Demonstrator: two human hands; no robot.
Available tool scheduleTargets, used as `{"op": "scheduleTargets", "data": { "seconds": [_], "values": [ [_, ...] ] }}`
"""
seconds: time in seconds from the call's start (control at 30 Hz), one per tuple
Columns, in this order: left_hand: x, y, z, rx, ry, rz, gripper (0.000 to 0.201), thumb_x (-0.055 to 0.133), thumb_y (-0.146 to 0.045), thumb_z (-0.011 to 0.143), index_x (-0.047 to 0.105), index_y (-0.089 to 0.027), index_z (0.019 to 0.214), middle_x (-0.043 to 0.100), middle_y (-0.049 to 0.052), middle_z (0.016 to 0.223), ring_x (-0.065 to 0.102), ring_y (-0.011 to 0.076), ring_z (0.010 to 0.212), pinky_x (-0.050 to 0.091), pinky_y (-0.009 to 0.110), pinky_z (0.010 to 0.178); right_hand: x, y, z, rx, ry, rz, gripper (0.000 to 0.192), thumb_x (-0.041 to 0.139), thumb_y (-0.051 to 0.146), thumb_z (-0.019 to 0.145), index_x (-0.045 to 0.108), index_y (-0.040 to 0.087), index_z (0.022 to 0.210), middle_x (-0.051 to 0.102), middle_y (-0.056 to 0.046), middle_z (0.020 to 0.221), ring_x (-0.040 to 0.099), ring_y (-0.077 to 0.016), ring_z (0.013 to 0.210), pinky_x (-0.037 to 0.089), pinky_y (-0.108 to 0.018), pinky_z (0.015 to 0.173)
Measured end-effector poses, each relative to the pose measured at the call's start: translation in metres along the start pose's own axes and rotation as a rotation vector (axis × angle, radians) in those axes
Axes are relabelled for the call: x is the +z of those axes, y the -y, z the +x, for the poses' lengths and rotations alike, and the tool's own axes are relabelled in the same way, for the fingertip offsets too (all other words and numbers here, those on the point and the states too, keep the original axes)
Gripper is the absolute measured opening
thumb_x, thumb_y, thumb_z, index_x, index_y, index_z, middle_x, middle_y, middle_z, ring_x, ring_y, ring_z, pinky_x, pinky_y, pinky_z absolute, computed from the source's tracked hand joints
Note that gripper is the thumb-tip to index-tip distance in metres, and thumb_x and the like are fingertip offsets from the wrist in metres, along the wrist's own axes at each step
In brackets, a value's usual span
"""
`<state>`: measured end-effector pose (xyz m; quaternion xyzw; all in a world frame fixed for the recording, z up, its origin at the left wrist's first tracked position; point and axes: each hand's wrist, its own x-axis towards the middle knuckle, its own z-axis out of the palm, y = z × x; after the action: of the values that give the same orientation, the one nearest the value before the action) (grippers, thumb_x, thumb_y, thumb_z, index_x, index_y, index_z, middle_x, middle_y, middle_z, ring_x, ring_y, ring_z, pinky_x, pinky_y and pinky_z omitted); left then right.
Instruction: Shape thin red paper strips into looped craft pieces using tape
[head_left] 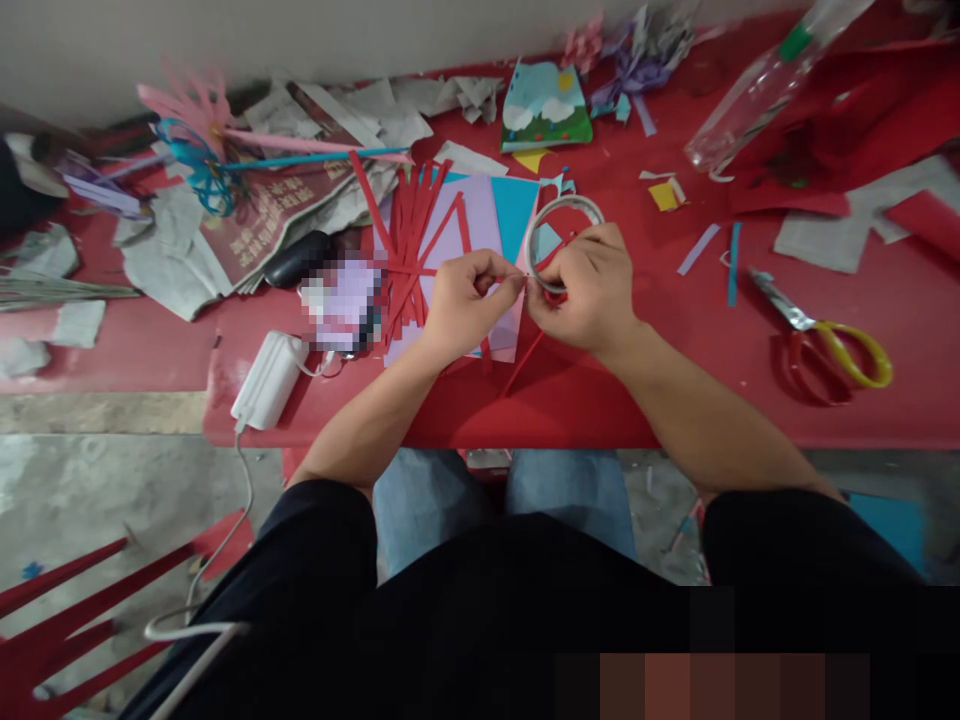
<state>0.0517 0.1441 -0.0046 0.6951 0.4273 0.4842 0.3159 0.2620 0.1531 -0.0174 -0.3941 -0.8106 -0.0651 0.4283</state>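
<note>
A roll of clear tape (568, 200) stands on edge in my right hand (592, 285), whose fingers are closed around its lower side. My left hand (476, 300) is closed in a pinch, its fingertips almost touching those of the right. What the left fingertips pinch is too small to make out. Below the right hand a thin red paper strip (526, 362) slants down over the table. Beneath and left of my hands, several red paper strips (409, 225) lie across lilac paper (480, 200) and blue paper (516, 205).
Yellow-and-red-handled scissors (814, 325) lie at the right, a plastic bottle (750, 105) behind them. At the left are a white power bank-like block (270, 380) with a cable, a black mouse-like object (300, 258) and paper flowers (210, 135). Newspaper scraps (165, 250) lie along the back.
</note>
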Motion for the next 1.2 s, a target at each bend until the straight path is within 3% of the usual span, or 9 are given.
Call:
{"op": "scheduleTargets", "data": {
  "seconds": [0.1, 0.23, 0.43, 0.63, 0.73, 0.8, 0.97, 1.1, 1.2],
  "values": [
    [0.001, -0.004, -0.001, -0.085, 0.029, -0.144, 0.016, 0.082, -0.032, 0.097, 0.078, -0.022, 0.086, 0.051, -0.002, 0.067, 0.039, 0.0084, 0.059, 0.032, 0.027, 0.054, 0.000, 0.006, -0.002, 0.042, -0.027, 0.010, 0.027, 0.066, 0.042, 0.098, 0.047, 0.029, 0.083, 0.058, 0.000, 0.069, 0.056, -0.0220, 0.065, 0.058, -0.055, 0.090],
    [0.002, -0.001, -0.001, -0.147, 0.021, -0.288, 0.021, 0.084, -0.036, 0.097, 0.076, -0.021, 0.084, 0.055, -0.002, 0.069, 0.046, 0.0077, 0.061, 0.040, 0.025, 0.056, 0.005, 0.010, -0.007, 0.114, -0.025, 0.020, 0.032, 0.066, 0.053, 0.101, 0.053, 0.030, 0.083, 0.058, 0.000, 0.070, 0.058, -0.0235, 0.069, 0.059, -0.059, 0.095],
    [-0.022, 0.018, 0.024, -0.241, -0.312, -0.531, 0.024, 0.084, -0.040, 0.092, 0.072, -0.025, 0.078, 0.046, -0.004, 0.066, 0.030, 0.0057, 0.053, 0.031, 0.026, 0.050, -0.006, -0.002, -0.004, 0.274, -0.011, 0.124, 0.034, 0.052, 0.056, 0.112, 0.060, 0.030, 0.091, 0.059, -0.004, 0.076, 0.065, -0.0311, 0.084, 0.050, -0.071, 0.112],
    [-0.028, 0.016, 0.024, -0.268, -0.003, -0.550, 0.032, 0.074, -0.060, 0.100, 0.082, -0.030, 0.107, 0.051, 0.000, 0.075, 0.046, 0.0101, 0.060, 0.050, 0.031, 0.059, 0.001, -0.090, -0.003, 0.478, 0.020, -0.107, 0.025, 0.071, 0.048, 0.110, 0.061, 0.028, 0.098, 0.072, -0.009, 0.093, 0.063, -0.0301, 0.103, 0.033, -0.066, 0.121],
    [-0.024, 0.016, 0.018, -0.240, 0.051, -0.551, 0.035, 0.066, -0.058, 0.105, 0.084, -0.029, 0.115, 0.058, 0.003, 0.079, 0.055, 0.0116, 0.064, 0.055, 0.032, 0.062, 0.013, -0.138, -0.016, 0.549, -0.007, -0.218, 0.041, 0.077, 0.055, 0.107, 0.059, 0.025, 0.084, 0.076, -0.013, 0.091, 0.061, -0.0274, 0.107, 0.032, -0.064, 0.118],
    [-0.020, 0.020, 0.017, -0.203, 0.066, -0.505, 0.038, 0.061, -0.056, 0.107, 0.083, -0.030, 0.122, 0.065, 0.005, 0.087, 0.060, 0.0121, 0.067, 0.058, 0.033, 0.064, 0.013, -0.146, -0.017, 0.601, 0.025, -0.327, 0.042, 0.079, 0.056, 0.104, 0.064, 0.022, 0.084, 0.079, -0.019, 0.101, 0.062, -0.0291, 0.111, 0.035, -0.063, 0.114],
    [-0.004, 0.028, 0.010, 0.002, 0.066, -0.299, 0.036, 0.060, -0.043, 0.109, 0.077, -0.037, 0.140, 0.078, 0.006, 0.119, 0.074, 0.0164, 0.088, 0.063, 0.035, 0.072, -0.004, -0.077, 0.001, 0.416, -0.022, -0.096, 0.018, 0.068, 0.048, 0.111, 0.069, 0.031, 0.111, 0.080, -0.012, 0.115, 0.068, -0.0301, 0.111, 0.052, -0.055, 0.106],
    [0.007, 0.017, 0.000, 0.116, 0.123, -0.138, 0.045, 0.063, -0.035, 0.109, 0.069, -0.044, 0.152, 0.074, 0.002, 0.145, 0.077, 0.0185, 0.104, 0.066, 0.034, 0.077, -0.010, -0.016, -0.005, 0.187, -0.171, 0.146, 0.027, 0.057, 0.055, 0.113, 0.059, 0.032, 0.099, 0.078, -0.010, 0.100, 0.075, -0.0331, 0.097, 0.058, -0.062, 0.098],
    [0.009, 0.004, -0.007, 0.146, 0.204, -0.104, 0.055, 0.065, -0.030, 0.108, 0.062, -0.048, 0.160, 0.072, 0.001, 0.147, 0.077, 0.0160, 0.100, 0.068, 0.034, 0.080, -0.009, 0.000, -0.014, 0.208, -0.090, 0.236, 0.029, 0.059, 0.056, 0.113, 0.058, 0.032, 0.097, 0.080, -0.010, 0.105, 0.078, -0.0322, 0.099, 0.060, -0.062, 0.096]
  ]
}}
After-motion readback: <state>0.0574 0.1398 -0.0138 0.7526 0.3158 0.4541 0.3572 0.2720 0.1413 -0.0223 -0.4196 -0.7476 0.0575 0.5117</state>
